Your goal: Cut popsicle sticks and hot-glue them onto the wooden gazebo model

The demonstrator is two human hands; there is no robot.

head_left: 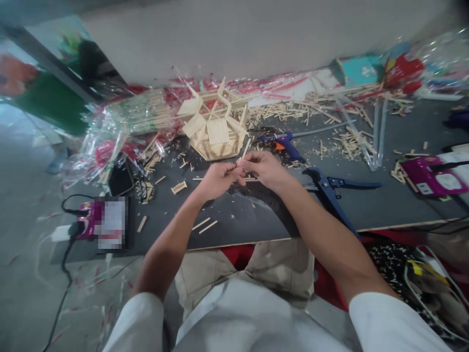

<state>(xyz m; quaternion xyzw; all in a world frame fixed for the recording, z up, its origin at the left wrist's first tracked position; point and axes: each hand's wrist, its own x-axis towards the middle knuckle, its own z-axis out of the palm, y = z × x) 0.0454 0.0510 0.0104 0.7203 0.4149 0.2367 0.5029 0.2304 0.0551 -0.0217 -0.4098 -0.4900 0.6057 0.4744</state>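
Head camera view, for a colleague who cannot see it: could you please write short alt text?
Two bare hands, the left hand and right hand, meet over a dark work board and pinch a small wooden piece between their fingers. Behind them stands a wooden stick model, with a blue glue gun, blue cutters and scattered sticks nearby.

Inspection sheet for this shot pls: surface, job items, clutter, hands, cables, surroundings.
Surface: dark board, speckled with chips.
Job's things: stick pinched between both hands; stick model just beyond.
Clutter: glue gun, blue cutter, offcuts, cellophane, phone, glasses, purple box.
Hands: left hand and right hand, fingertips meeting over the board.
Cables: black cable trails off the left edge.
Surroundings: grey wall behind.
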